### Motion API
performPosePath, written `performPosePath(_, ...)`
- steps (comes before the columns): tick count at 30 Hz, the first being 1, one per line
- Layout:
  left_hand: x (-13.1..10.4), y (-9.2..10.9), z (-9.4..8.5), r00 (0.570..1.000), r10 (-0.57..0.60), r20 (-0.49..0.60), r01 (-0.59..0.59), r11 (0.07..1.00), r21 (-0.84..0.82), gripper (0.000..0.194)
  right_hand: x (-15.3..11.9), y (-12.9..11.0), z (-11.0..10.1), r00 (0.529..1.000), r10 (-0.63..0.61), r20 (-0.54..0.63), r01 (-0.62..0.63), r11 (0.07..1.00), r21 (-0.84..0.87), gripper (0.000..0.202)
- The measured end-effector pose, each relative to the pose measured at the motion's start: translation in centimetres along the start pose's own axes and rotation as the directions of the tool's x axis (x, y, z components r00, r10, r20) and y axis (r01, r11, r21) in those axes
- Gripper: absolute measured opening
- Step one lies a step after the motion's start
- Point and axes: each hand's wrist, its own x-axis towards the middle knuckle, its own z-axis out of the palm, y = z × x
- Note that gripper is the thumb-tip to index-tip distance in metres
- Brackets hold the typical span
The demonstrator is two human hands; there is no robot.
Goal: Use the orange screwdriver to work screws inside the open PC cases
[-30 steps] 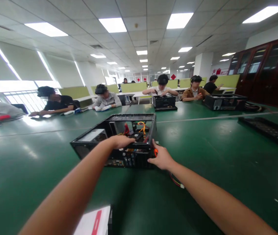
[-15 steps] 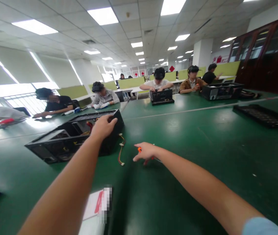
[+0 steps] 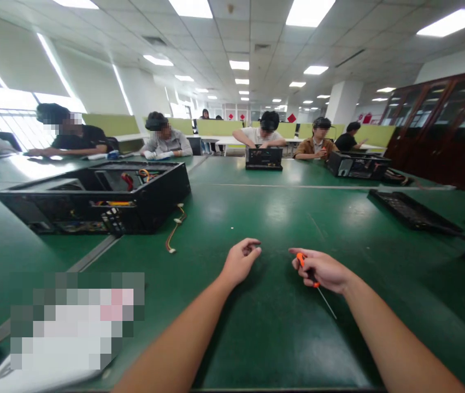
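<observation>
My right hand [image 3: 324, 270] is closed round a screwdriver [image 3: 300, 261] with an orange and black handle; its thin metal shaft points down and toward me. My left hand [image 3: 240, 263] hovers over the green table, fingers loosely curled and thumb apart, with nothing visible in it. An opened black computer case [image 3: 162, 199] lies on the table to the left, away from both hands. Orange and red wires [image 3: 145, 174] show inside it. Beside its right end lies a short cable with white connectors [image 3: 170, 250].
A pixelated white object [image 3: 64, 338] lies at the front left. To the right is a black panel [image 3: 408, 213]. Across the green table [image 3: 257, 213], co-workers sit near other computer cases, one in the middle [image 3: 264, 158] and one at the right [image 3: 357, 165].
My left hand has left the computer case and come right, near my right hand. My right hand has shifted right with the screwdriver. The view has turned to the right.
</observation>
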Motion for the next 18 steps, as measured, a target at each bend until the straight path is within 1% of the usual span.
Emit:
performPosePath(2,0.1,0.0,-0.3,1.0,-0.008,0.029,0.009,0.999,-0.033,0.038,0.5,0.4,0.0,1.0,-0.001,0.025,0.001,1.0,0.03,0.053)
performPosePath(4,0.3,0.2,-0.1,0.997,-0.011,0.073,0.015,0.998,-0.056,0.04,1.1,0.6,0.2,0.999,-0.007,0.043,0.004,0.998,0.067,0.037)
performPosePath(6,0.4,0.5,0.3,0.993,-0.001,0.119,0.007,0.999,-0.052,0.039,1.6,0.8,0.5,1.0,-0.017,0.024,0.015,0.997,0.079,0.027)
performPosePath(10,0.1,1.0,1.0,0.977,0.043,0.21,-0.048,0.999,0.019,0.04,2.1,1.1,0.8,0.997,-0.059,-0.051,0.06,0.998,0.022,0.028)
performPosePath(13,-0.4,1.2,1.3,0.952,0.079,0.294,-0.091,0.995,0.029,0.05,2.1,1.1,1.0,0.992,-0.098,-0.075,0.102,0.994,0.045,0.03)
performPosePath(16,-1.0,1.5,1.5,0.936,0.137,0.324,-0.14,0.99,-0.012,0.058,1.8,1.0,1.4,0.987,-0.161,-0.006,0.16,0.972,0.173,0.031)
performPosePath(18,-1.3,1.8,1.5,0.931,0.191,0.31,-0.192,0.981,-0.027,0.056,1.6,1.1,1.7,0.981,-0.186,0.053,0.167,0.952,0.257,0.031)
